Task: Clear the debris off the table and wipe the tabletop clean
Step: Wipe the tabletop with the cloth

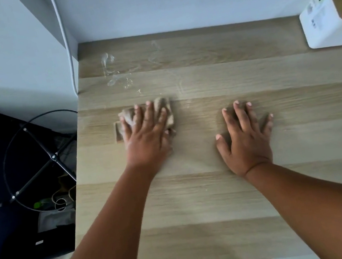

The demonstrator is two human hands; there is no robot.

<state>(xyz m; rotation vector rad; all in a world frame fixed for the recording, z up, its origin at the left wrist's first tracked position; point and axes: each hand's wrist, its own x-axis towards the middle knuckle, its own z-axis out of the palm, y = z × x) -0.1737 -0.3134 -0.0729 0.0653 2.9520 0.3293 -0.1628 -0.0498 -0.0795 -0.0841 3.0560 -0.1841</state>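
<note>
Pressed flat, the left grip [145,133] lies with straight, spread fingers on a crumpled brown-beige cloth [168,112], pushing it down onto the pale wood-grain surface [203,215]. That cloth sits directly under the palm and fingers; its edges show beyond the fingertips, past the little-finger side and along the thumb side. Nothing is pinched or curled around; the hand is simply spread on top of the rag.

To the right of it, well apart, the right grip [246,139] rests palm-down on bare wood, fingers straight and splayed, holding nothing.

Beyond the left hand's fingertips, toward the wall, a patch of whitish wet smears and streaks [113,71] marks the surface, running from near the cloth up to the far edge. A fainter curved streak lies to its right.

Farther right, at the far corner beyond the right hand, stands a white box-shaped device with a light wooden panel [326,19], printed labels on its side.

Left of the left hand, off the surface's edge, a white cable [64,34] runs down the wall. Below that, on the floor, a black metal ring frame with crossed bars [40,157] stands beside dark fabric and loose cords.
</note>
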